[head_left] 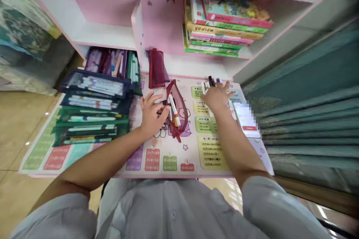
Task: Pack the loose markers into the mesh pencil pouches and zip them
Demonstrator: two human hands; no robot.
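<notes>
A dark red mesh pencil pouch (183, 110) lies unzipped on the desk, with several white markers (174, 110) in its mouth. My left hand (153, 115) is at the pouch's left edge, thumb and forefinger pinched together on it, the other fingers raised. Something dark shows by those fingertips, too small to name. Over to the right, my right hand (217, 96) reaches above a group of loose markers (211, 81) with its fingers spread. The hand covers part of that group. Behind the open pouch, a second dark red mesh pouch (157, 68) leans against the shelf.
Filled green mesh pouches (92, 125) and navy mesh pouches (95, 86) are piled at left. Purple pouches (105, 62) fill the cubby behind. A phone (246, 119) lies at the right edge. Stacked books (224, 30) occupy the shelf; a teal curtain (303, 112) hangs right.
</notes>
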